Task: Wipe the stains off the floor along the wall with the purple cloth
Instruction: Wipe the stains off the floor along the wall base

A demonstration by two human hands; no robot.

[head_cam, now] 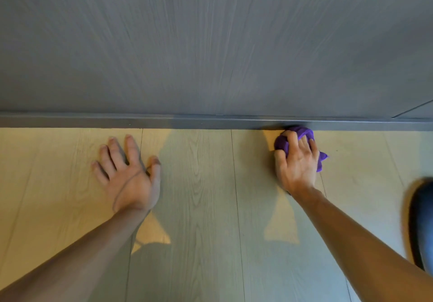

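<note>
My right hand [297,161] is shut on a bunched purple cloth [302,133], pressing it onto the light wood-plank floor [199,196] right against the grey skirting board [164,121]. Cloth ends stick out above my fingers and to the right of my palm. My left hand [130,172] lies flat on the floor with fingers spread, holding nothing, a little short of the skirting. No stains are clear enough to tell on the floor.
A grey wood-grain wall [210,44] fills the upper half. A dark rounded object [421,222], blurred, sits at the right edge near my right forearm. Shadows of my arms fall across the planks.
</note>
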